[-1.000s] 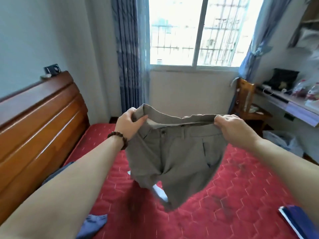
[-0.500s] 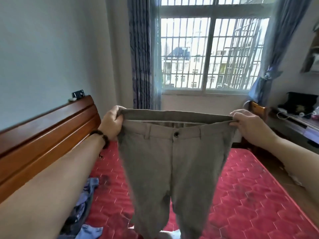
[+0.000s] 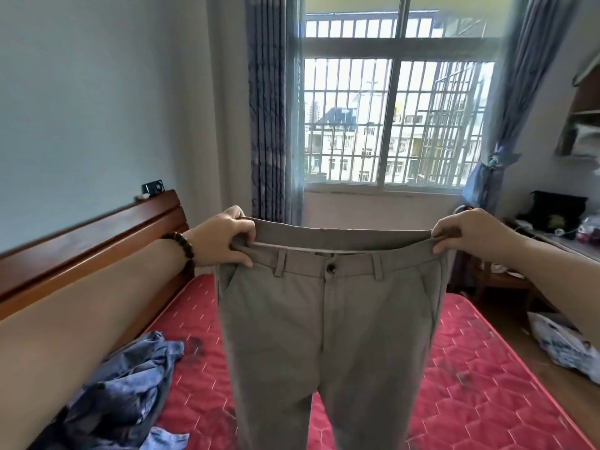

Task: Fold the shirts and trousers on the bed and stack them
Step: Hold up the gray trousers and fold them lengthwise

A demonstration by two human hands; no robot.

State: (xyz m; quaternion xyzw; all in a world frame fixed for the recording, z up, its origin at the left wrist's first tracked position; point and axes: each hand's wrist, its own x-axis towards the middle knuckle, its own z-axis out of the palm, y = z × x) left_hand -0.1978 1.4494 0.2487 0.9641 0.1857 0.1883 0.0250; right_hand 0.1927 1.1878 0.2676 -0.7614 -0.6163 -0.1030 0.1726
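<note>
Khaki-grey cotton trousers [image 3: 328,329] hang in the air in front of me, stretched flat by the waistband, front side facing me with the button and belt loops showing. My left hand [image 3: 224,237] grips the left end of the waistband, fingers curled over the top edge and thumb pressed on the front below it; a dark wooden bead bracelet [image 3: 183,250] sits on that wrist. My right hand [image 3: 467,232] pinches the right end of the waistband, fingers folded over the cloth. Both legs drop straight down over the bed with its red quilted mattress [image 3: 480,378], and their hems run out of view at the bottom, so I cannot tell whether they touch the mattress. Near the left edge of the bed, below the brown wooden headboard [image 3: 97,245], lies a crumpled heap of blue denim clothing [image 3: 130,391], apart from the trousers. Beyond the far end of the bed stands a barred window [image 3: 389,125] with blue-grey curtains [image 3: 269,125]. Off the right edge of the bed, a white plastic bag [image 3: 561,345] lies on the floor.
</note>
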